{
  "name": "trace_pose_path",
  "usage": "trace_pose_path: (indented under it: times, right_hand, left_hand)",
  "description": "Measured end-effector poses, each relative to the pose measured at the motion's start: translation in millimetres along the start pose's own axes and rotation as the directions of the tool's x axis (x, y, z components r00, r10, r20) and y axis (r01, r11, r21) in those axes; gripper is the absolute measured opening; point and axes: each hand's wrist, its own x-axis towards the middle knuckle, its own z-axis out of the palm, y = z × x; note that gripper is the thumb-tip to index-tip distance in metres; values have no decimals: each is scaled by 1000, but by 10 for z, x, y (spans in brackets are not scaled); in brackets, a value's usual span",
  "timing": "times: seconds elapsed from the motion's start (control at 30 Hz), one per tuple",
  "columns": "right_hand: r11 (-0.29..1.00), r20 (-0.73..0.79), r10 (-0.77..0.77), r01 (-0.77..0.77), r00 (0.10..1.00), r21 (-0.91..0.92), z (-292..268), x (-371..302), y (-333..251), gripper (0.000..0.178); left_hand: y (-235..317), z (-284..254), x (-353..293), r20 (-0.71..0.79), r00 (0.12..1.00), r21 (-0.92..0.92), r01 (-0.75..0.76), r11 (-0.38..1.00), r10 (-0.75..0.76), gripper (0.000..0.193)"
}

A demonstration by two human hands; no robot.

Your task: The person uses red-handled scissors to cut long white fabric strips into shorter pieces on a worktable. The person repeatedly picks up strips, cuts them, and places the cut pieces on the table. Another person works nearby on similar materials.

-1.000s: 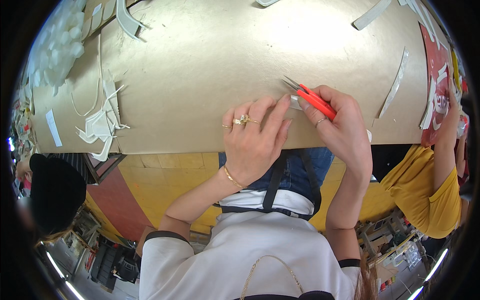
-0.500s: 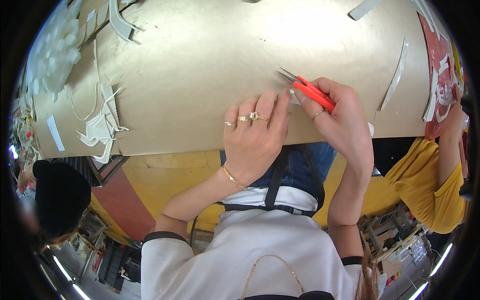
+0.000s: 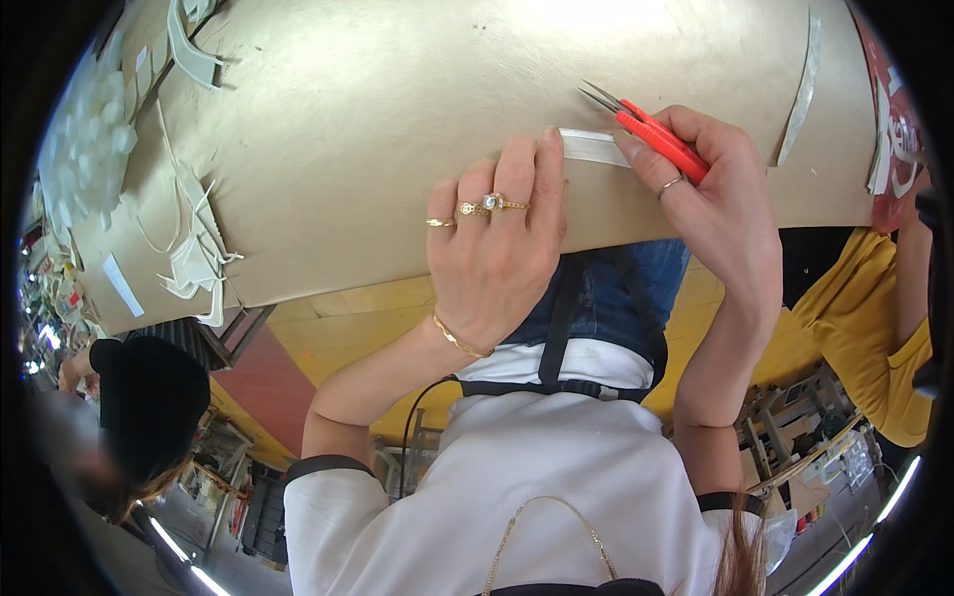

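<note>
Held in my right hand (image 3: 730, 204) is a pair of thread snips (image 3: 664, 142) with red handles, their metal blades pointing up and left. The thumb and fingertips of the same hand also touch the right end of a narrow whitish strip (image 3: 593, 147). My left hand (image 3: 495, 243), wearing several gold rings, lies palm down with its fingers stretched out on the table. Its index fingertip rests at the strip's left end; whatever lies beneath the palm is hidden. Between the two hands the strip runs flat and nearly level.
The tan covered table (image 3: 378, 119) has its near edge just past my waist. White strips and scraps (image 3: 199, 253) lie at left, beside a white slip (image 3: 122, 284) and a cloudy plastic bundle (image 3: 84, 149). A long strip (image 3: 801, 89) lies at right. People stand on both sides.
My right hand has moved right and farther from me with the snips, and more of the whitish strip now shows between my hands. My left hand has shifted slightly left and away. The whole view has tilted.
</note>
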Motion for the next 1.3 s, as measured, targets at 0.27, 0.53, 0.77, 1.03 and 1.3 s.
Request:
trace_pose_path:
  times: [0.27,0.53,0.77,1.03,1.3]
  right_hand:
    - [1000,-7,-5,5,1000,-15,5,-7,4,23]
    - [999,16,8,-7,1000,-53,-12,-8,-11,23]
    - [998,20,-7,8,1000,-67,9,-3,-2,22]
    - [993,15,-17,19,1000,-120,-3,13,-18,19]
    - [991,-30,-63,59,998,-118,-181,-82,169,23]
  left_hand:
    - [1,-3,6,-4,1000,-1,1,1000,-1,33]
    - [-10,-11,-1,11,1000,2,-9,1000,9,34]
    - [0,-40,-9,75,995,-109,69,992,-61,45]
    - [329,-10,-26,207,978,-242,78,967,-27,54]
    - [347,14,-40,238,970,-396,144,907,-50,56]
